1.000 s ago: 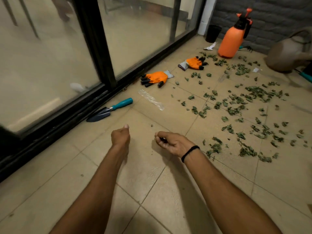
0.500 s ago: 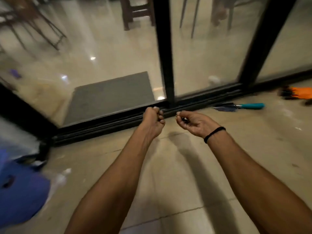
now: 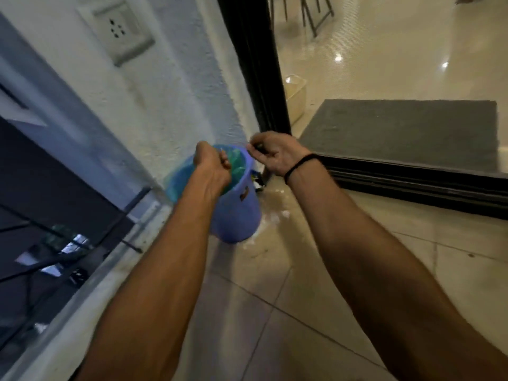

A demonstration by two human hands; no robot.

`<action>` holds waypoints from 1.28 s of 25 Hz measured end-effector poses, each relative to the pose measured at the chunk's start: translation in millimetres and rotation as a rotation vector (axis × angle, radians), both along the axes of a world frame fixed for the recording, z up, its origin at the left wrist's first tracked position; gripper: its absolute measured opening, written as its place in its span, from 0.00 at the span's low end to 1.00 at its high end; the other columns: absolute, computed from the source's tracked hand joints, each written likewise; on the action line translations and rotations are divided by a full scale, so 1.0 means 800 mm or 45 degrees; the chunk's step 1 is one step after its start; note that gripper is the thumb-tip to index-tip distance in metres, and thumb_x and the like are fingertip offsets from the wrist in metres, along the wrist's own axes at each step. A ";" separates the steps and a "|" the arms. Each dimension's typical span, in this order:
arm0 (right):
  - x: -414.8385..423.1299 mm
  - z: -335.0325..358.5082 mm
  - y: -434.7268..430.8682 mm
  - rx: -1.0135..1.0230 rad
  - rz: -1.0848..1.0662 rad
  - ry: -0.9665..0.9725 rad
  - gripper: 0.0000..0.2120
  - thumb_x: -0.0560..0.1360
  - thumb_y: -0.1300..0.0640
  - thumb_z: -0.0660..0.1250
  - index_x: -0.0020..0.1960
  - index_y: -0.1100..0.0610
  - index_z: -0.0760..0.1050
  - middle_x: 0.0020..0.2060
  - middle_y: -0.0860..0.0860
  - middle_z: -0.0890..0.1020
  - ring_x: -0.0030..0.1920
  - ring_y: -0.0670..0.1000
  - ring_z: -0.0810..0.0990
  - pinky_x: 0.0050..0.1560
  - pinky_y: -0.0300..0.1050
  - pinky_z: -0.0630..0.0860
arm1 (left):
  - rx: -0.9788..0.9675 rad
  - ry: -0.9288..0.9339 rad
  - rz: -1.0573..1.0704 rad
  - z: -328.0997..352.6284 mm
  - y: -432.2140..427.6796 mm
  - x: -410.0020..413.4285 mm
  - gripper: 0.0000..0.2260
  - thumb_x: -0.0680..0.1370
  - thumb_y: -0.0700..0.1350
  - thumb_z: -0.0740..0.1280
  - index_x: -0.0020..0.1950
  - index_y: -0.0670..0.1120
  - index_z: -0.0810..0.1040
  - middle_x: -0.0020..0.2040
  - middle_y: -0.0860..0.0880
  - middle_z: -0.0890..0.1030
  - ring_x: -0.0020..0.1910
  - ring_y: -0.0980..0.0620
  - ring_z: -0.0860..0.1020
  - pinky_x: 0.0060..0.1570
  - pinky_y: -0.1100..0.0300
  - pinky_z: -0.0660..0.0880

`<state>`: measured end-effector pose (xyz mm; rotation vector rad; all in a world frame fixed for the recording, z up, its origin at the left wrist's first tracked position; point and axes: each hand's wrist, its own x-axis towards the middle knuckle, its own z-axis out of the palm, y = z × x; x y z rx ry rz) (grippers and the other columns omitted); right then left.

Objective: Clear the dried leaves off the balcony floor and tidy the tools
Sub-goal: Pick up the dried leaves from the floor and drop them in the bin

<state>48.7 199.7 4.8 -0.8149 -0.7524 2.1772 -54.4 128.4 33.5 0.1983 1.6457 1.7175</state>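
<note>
**Both grips at the bin mouth, balcony corner**

The bin stands upright on the floor, tucked into the corner where the white wall meets the black door frame. Its mouth, lined with a green liner, opens up toward me.

Left hand: fingers curled into a fist right over the near-left part of the rim. I cannot tell whether anything is inside it.

Right hand: thumb and forefinger pinch a small dark scrap, likely dried leaf. It hangs just outside the rim on the right, apart from it.

So the opening lies left of and below my right grip. The left grip is nearer, directly above it. My judgement is to bring the right hand inward over the liner before letting go.

Room: wall close behind, frame close at right, open floor only on my side. The leaf litter on the floor is not in view.
</note>
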 end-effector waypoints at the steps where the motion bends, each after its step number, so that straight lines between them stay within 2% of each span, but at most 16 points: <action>1: -0.031 0.009 -0.006 0.052 0.107 -0.074 0.06 0.79 0.67 0.62 0.43 0.62 0.71 0.41 0.59 0.75 0.42 0.52 0.76 0.35 0.41 0.80 | -0.052 0.041 0.041 0.007 -0.012 -0.021 0.13 0.79 0.39 0.52 0.36 0.44 0.67 0.26 0.45 0.70 0.19 0.52 0.67 0.18 0.70 0.63; 2: -0.059 0.014 -0.013 0.067 0.231 -0.117 0.02 0.79 0.63 0.64 0.49 0.62 0.73 0.48 0.60 0.76 0.46 0.55 0.78 0.39 0.45 0.81 | -0.109 0.080 0.026 0.015 -0.024 -0.032 0.12 0.80 0.39 0.53 0.39 0.42 0.70 0.28 0.44 0.74 0.21 0.51 0.70 0.19 0.69 0.66; 4: -0.095 0.013 -0.021 0.058 0.356 -0.187 0.19 0.79 0.52 0.67 0.65 0.59 0.70 0.65 0.59 0.73 0.62 0.63 0.76 0.54 0.61 0.79 | -0.238 0.172 -0.067 0.032 -0.044 -0.032 0.11 0.84 0.43 0.53 0.51 0.42 0.73 0.41 0.42 0.82 0.31 0.47 0.76 0.24 0.64 0.72; 6: -0.097 0.018 -0.026 0.030 0.359 -0.135 0.24 0.80 0.49 0.64 0.72 0.56 0.64 0.69 0.56 0.66 0.71 0.64 0.68 0.64 0.70 0.70 | -0.316 0.225 -0.143 0.041 -0.049 -0.026 0.16 0.85 0.47 0.52 0.65 0.43 0.73 0.59 0.42 0.79 0.44 0.43 0.78 0.37 0.57 0.76; 7: -0.087 0.020 -0.024 0.004 0.296 -0.118 0.24 0.81 0.51 0.63 0.74 0.58 0.62 0.71 0.56 0.64 0.73 0.64 0.66 0.66 0.69 0.68 | -0.342 0.255 -0.158 0.039 -0.044 -0.026 0.17 0.85 0.49 0.52 0.66 0.43 0.73 0.59 0.42 0.78 0.44 0.44 0.77 0.36 0.56 0.73; 8: -0.074 0.020 -0.016 -0.028 0.224 -0.101 0.21 0.82 0.54 0.61 0.72 0.61 0.63 0.71 0.58 0.64 0.72 0.64 0.66 0.65 0.68 0.70 | -0.368 0.291 -0.158 0.034 -0.037 -0.027 0.16 0.84 0.49 0.53 0.64 0.42 0.73 0.57 0.42 0.78 0.41 0.45 0.76 0.34 0.57 0.70; 10: -0.032 0.023 0.003 -0.058 0.083 -0.089 0.09 0.82 0.61 0.59 0.59 0.65 0.71 0.63 0.62 0.73 0.62 0.62 0.75 0.55 0.58 0.79 | -0.378 0.371 -0.090 0.026 -0.018 -0.012 0.17 0.82 0.49 0.56 0.62 0.40 0.75 0.56 0.42 0.79 0.42 0.44 0.77 0.35 0.56 0.71; 12: 0.016 0.023 0.013 -0.066 -0.065 -0.048 0.06 0.82 0.65 0.59 0.47 0.65 0.71 0.46 0.61 0.77 0.47 0.56 0.79 0.49 0.50 0.81 | -0.363 0.515 0.035 0.018 0.010 0.020 0.20 0.79 0.49 0.59 0.64 0.39 0.75 0.62 0.40 0.79 0.54 0.39 0.79 0.50 0.50 0.77; 13: 0.046 0.022 0.017 -0.084 -0.147 -0.025 0.06 0.82 0.67 0.59 0.46 0.64 0.71 0.42 0.59 0.76 0.42 0.53 0.78 0.49 0.48 0.81 | -0.361 0.611 0.074 0.017 0.025 0.048 0.20 0.78 0.50 0.60 0.65 0.39 0.76 0.64 0.39 0.78 0.60 0.38 0.77 0.58 0.48 0.76; 15: 0.116 0.016 0.024 -0.089 -0.321 -0.042 0.06 0.81 0.68 0.59 0.45 0.64 0.71 0.39 0.57 0.75 0.39 0.51 0.77 0.50 0.46 0.81 | -0.312 0.780 0.006 0.019 0.058 0.121 0.20 0.78 0.49 0.60 0.63 0.38 0.78 0.64 0.40 0.80 0.62 0.38 0.77 0.63 0.49 0.74; 19: 0.303 0.015 0.022 -0.074 -0.786 -0.240 0.03 0.78 0.71 0.65 0.48 0.65 0.75 0.38 0.58 0.78 0.38 0.51 0.79 0.39 0.43 0.82 | -0.075 0.809 -0.407 0.015 0.105 0.310 0.14 0.79 0.45 0.61 0.53 0.40 0.84 0.54 0.41 0.84 0.54 0.40 0.81 0.50 0.53 0.76; 22: 0.462 0.028 -0.011 0.001 -1.184 -0.450 0.06 0.74 0.73 0.67 0.41 0.66 0.75 0.35 0.58 0.78 0.38 0.54 0.79 0.42 0.46 0.82 | 0.059 0.821 -0.771 0.009 0.103 0.470 0.11 0.79 0.43 0.60 0.42 0.43 0.80 0.44 0.44 0.82 0.46 0.43 0.81 0.40 0.57 0.71; 24: 0.554 0.024 -0.045 0.009 -1.389 -0.557 0.06 0.72 0.74 0.68 0.40 0.66 0.76 0.33 0.58 0.78 0.35 0.53 0.78 0.39 0.46 0.81 | 0.107 0.834 -0.974 -0.003 0.087 0.569 0.12 0.80 0.44 0.60 0.45 0.40 0.81 0.46 0.43 0.83 0.45 0.43 0.80 0.40 0.58 0.70; 28: 0.720 -0.010 -0.147 -0.074 -1.731 -0.792 0.08 0.70 0.75 0.67 0.39 0.63 0.75 0.31 0.57 0.75 0.28 0.52 0.75 0.27 0.39 0.73 | 0.109 0.798 -1.365 -0.048 0.019 0.760 0.13 0.77 0.43 0.61 0.50 0.37 0.82 0.49 0.40 0.84 0.47 0.41 0.81 0.40 0.56 0.71; 30: 0.789 -0.040 -0.206 -0.176 -1.861 -0.939 0.09 0.68 0.73 0.67 0.35 0.61 0.74 0.28 0.56 0.74 0.27 0.52 0.74 0.27 0.39 0.71 | 0.101 0.826 -1.559 -0.080 -0.024 0.837 0.13 0.77 0.44 0.63 0.51 0.37 0.83 0.50 0.39 0.84 0.51 0.39 0.81 0.43 0.54 0.74; 32: 0.855 -0.080 -0.266 -0.297 -1.960 -1.070 0.09 0.67 0.70 0.68 0.32 0.60 0.75 0.28 0.55 0.76 0.30 0.52 0.76 0.32 0.42 0.75 | 0.133 0.895 -1.743 -0.118 -0.068 0.896 0.14 0.79 0.47 0.65 0.54 0.38 0.84 0.53 0.39 0.84 0.56 0.39 0.81 0.54 0.51 0.77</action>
